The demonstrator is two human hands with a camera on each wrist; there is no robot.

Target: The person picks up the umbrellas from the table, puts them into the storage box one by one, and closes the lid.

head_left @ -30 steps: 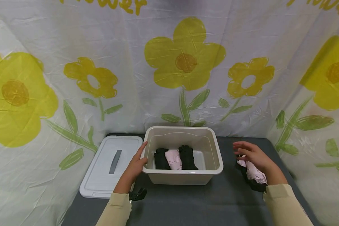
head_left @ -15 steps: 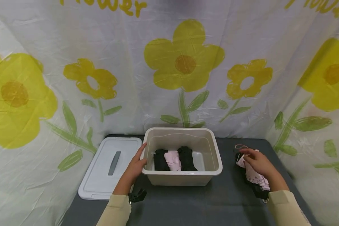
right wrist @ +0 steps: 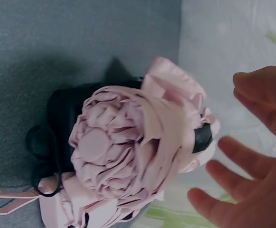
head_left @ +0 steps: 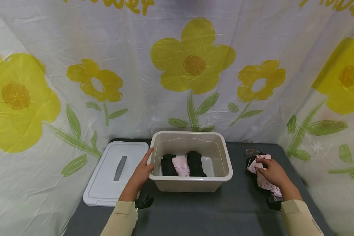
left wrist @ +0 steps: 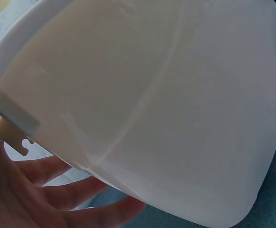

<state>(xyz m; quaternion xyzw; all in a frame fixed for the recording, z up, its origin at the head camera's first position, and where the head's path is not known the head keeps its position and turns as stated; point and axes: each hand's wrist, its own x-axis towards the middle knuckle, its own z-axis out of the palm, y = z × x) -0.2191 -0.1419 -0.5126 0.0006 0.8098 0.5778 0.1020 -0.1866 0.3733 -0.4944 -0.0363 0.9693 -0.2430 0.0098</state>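
In the head view my left hand rests at the left end of a beige plastic bin, its fingers extended along the rim. From the left wrist, the fingertips meet the edge of the bin wall. Inside the bin, a pink fabric bundle lies between a black bundle and another black bundle. My right hand hovers over a pile at the right, fingers loosely bent and apart from it. The top pink bundle has gathered folds around a round disc; black fabric and cord loops show beneath.
A white lid with a grey handle lies left of the bin. Dark grey cloth covers the table. A white curtain printed with yellow flowers hangs behind and along both sides. A pink strap trails from the pile.
My right hand has come down and back toward me over the pile, uncovering its far end and a strap loop. The pile's pink fabric has shifted slightly. My left hand stays at the bin.
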